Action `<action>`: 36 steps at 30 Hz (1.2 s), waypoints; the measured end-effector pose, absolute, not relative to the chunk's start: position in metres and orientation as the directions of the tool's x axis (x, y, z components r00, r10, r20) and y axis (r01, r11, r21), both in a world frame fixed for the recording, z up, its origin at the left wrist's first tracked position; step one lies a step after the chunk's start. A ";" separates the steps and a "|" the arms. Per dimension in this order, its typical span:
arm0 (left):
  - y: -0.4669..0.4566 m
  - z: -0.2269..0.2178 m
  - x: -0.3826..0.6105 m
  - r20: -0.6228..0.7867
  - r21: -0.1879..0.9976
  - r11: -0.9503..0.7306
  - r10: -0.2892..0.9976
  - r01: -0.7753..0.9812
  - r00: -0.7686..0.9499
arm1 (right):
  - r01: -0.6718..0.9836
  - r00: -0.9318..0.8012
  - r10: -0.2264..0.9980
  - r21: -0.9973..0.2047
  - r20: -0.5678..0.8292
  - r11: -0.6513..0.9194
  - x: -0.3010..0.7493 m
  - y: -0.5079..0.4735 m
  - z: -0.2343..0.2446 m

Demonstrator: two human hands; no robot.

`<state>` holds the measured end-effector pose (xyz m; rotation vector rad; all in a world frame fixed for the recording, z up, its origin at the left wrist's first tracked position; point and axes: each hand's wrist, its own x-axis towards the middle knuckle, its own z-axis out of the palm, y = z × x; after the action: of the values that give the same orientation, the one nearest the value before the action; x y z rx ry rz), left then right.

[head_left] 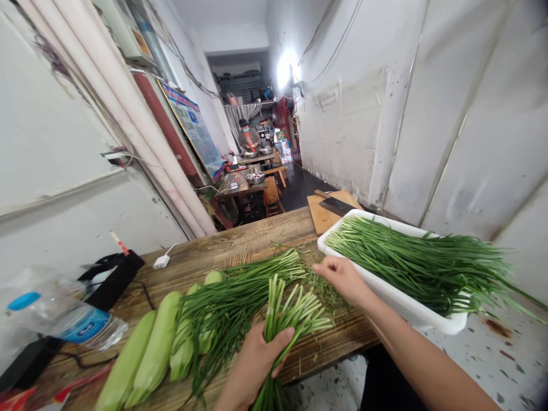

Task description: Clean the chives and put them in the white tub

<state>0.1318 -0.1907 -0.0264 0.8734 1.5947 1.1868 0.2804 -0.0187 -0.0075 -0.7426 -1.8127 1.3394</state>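
My left hand (266, 357) is closed round a bunch of garlic chives (295, 311), its pale cut ends fanned up and to the right. Just past those ends my right hand (342, 277) is pinched shut above a scatter of green trimmings (327, 294); whatever its fingertips hold is too small to make out. A loose pile of garlic chives (240, 285) lies behind the bunch, partly over several pale green zucchini (158, 342). More chives (411, 257) fill a white plastic tub (387, 299) on the right, their leaf tips hanging over its far end.
On the wooden table (205, 254), a cutting board (321, 214) bears a cleaver (336, 205) behind the tub. A water bottle (81, 322), a black box (113, 277) and a white plug (165, 260) sit at left. Far back, a person (249, 137) works at another table.
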 end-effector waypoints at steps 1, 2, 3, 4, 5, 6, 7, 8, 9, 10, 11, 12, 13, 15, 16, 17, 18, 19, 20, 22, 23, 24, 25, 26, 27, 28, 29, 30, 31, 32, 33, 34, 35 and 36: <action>-0.192 -0.027 0.130 -0.265 0.959 0.284 0.909 0.012 -0.321 | 0.029 -0.483 0.845 -0.960 0.230 0.278 0.282 -0.016 -0.006; -0.193 -0.027 0.129 -0.266 0.959 0.284 0.906 0.007 -0.329 | 0.055 -0.453 0.863 -0.959 0.225 0.279 0.284 -0.015 -0.004; -0.194 -0.028 0.128 -0.264 0.960 0.281 0.904 0.000 -0.336 | 0.092 -0.467 0.857 -0.952 0.217 0.291 0.286 -0.016 -0.002; -0.194 -0.027 0.127 -0.260 0.961 0.275 0.904 -0.005 -0.340 | 0.127 -0.513 0.831 -0.939 0.213 0.319 0.287 -0.018 -0.001; -0.194 -0.027 0.127 -0.256 0.963 0.271 0.906 -0.002 -0.338 | 0.151 -0.576 0.789 -0.922 0.212 0.357 0.287 -0.021 0.000; -0.194 -0.026 0.127 -0.248 0.964 0.266 0.909 0.008 -0.335 | 0.156 -0.639 0.741 -0.907 0.209 0.391 0.287 -0.025 0.001; -0.193 -0.025 0.128 -0.243 0.964 0.264 0.913 0.020 -0.329 | 0.145 -0.690 0.694 -0.900 0.206 0.411 0.285 -0.028 0.001; -0.193 -0.024 0.128 -0.238 0.964 0.263 0.916 0.033 -0.323 | 0.125 -0.726 0.657 -0.901 0.203 0.416 0.284 -0.032 0.000; -0.193 -0.023 0.129 -0.236 0.964 0.263 0.917 0.044 -0.321 | 0.106 -0.748 0.634 -0.907 0.198 0.408 0.282 -0.035 -0.001; -0.193 -0.022 0.129 -0.234 0.963 0.265 0.916 0.052 -0.327 | 0.096 -0.757 0.624 -0.912 0.192 0.398 0.281 -0.037 -0.002; -0.193 -0.022 0.129 -0.233 0.961 0.269 0.911 0.061 -0.339 | 0.095 -0.757 0.623 -0.909 0.198 0.405 0.280 -0.039 -0.003; -0.193 -0.021 0.129 -0.234 0.959 0.274 0.906 0.068 -0.353 | 0.102 -0.752 0.621 -0.892 0.220 0.440 0.280 -0.040 -0.004; -0.194 -0.021 0.129 -0.235 0.957 0.280 0.900 0.073 -0.366 | 0.115 -0.752 0.607 -0.857 0.256 0.503 0.280 -0.041 -0.004; -0.193 -0.020 0.129 -0.234 0.956 0.283 0.894 0.076 -0.383 | 0.156 -0.760 0.555 -0.735 0.338 0.660 0.282 -0.043 -0.004; -0.193 -0.020 0.129 -0.233 0.957 0.282 0.891 0.073 -0.389 | 0.183 -0.767 0.525 -0.659 0.369 0.730 0.283 -0.044 -0.004; -0.192 -0.020 0.129 -0.234 0.957 0.282 0.889 0.070 -0.393 | 0.212 -0.776 0.498 -0.583 0.388 0.784 0.284 -0.045 -0.005; -0.192 -0.019 0.129 -0.233 0.957 0.282 0.887 0.067 -0.398 | 0.245 -0.778 0.485 -0.517 0.400 0.820 0.285 -0.045 -0.006; -0.192 -0.019 0.129 -0.232 0.957 0.281 0.887 0.068 -0.400 | 0.285 -0.766 0.492 -0.468 0.413 0.837 0.285 -0.045 -0.007; -0.192 -0.019 0.130 -0.230 0.957 0.280 0.887 0.070 -0.400 | 0.323 -0.742 0.516 -0.445 0.429 0.835 0.285 -0.045 -0.009; -0.192 -0.018 0.130 -0.226 0.958 0.277 0.889 0.073 -0.398 | 0.372 -0.669 0.586 -0.477 0.458 0.797 0.286 -0.043 -0.010; -0.192 -0.018 0.131 -0.227 0.958 0.277 0.890 0.073 -0.395 | 0.380 -0.640 0.620 -0.515 0.453 0.768 0.287 -0.042 -0.010; -0.192 -0.019 0.131 -0.228 0.958 0.277 0.889 0.072 -0.396 | 0.380 -0.625 0.649 -0.557 0.433 0.738 0.288 -0.041 -0.009; -0.192 -0.019 0.131 -0.230 0.958 0.279 0.889 0.070 -0.397 | 0.378 -0.623 0.669 -0.594 0.404 0.710 0.289 -0.041 -0.008; -0.192 -0.019 0.131 -0.230 0.958 0.279 0.888 0.069 -0.399 | 0.375 -0.624 0.685 -0.625 0.376 0.685 0.289 -0.042 -0.006; -0.192 -0.019 0.131 -0.229 0.958 0.278 0.888 0.070 -0.398 | 0.368 -0.625 0.696 -0.652 0.355 0.663 0.289 -0.043 -0.005; -0.191 -0.019 0.131 -0.228 0.958 0.278 0.889 0.072 -0.396 | 0.348 -0.627 0.700 -0.682 0.341 0.644 0.288 -0.044 -0.004; -0.191 -0.018 0.131 -0.228 0.958 0.278 0.891 0.074 -0.392 | 0.314 -0.636 0.695 -0.711 0.334 0.629 0.287 -0.044 -0.004; -0.190 -0.018 0.131 -0.230 0.957 0.279 0.893 0.074 -0.387 | 0.273 -0.656 0.678 -0.733 0.332 0.623 0.286 -0.044 -0.004; -0.190 -0.018 0.132 -0.231 0.958 0.277 0.895 0.070 -0.381 | 0.231 -0.686 0.647 -0.744 0.333 0.627 0.284 -0.043 -0.004; -0.190 -0.017 0.132 -0.231 0.960 0.274 0.896 0.062 -0.378 | 0.197 -0.706 0.618 -0.743 0.345 0.640 0.283 -0.041 -0.005; -0.190 -0.017 0.132 -0.233 0.962 0.270 0.898 0.049 -0.375 | 0.184 -0.702 0.607 -0.729 0.372 0.660 0.283 -0.039 -0.006; -0.190 -0.018 0.132 -0.235 0.964 0.265 0.898 0.031 -0.372 | 0.196 -0.671 0.619 -0.707 0.409 0.680 0.283 -0.036 -0.007; -0.191 -0.019 0.132 -0.243 0.964 0.264 0.897 0.008 -0.368 | 0.227 -0.623 0.644 -0.684 0.445 0.693 0.283 -0.034 -0.008; -0.191 -0.020 0.131 -0.256 0.963 0.268 0.896 -0.018 -0.362 | 0.263 -0.571 0.673 -0.671 0.471 0.693 0.283 -0.031 -0.009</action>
<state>0.1311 -0.1909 -0.0205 0.8288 1.6144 1.2424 0.2833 -0.0315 -0.0085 -0.7124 -2.1599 0.7089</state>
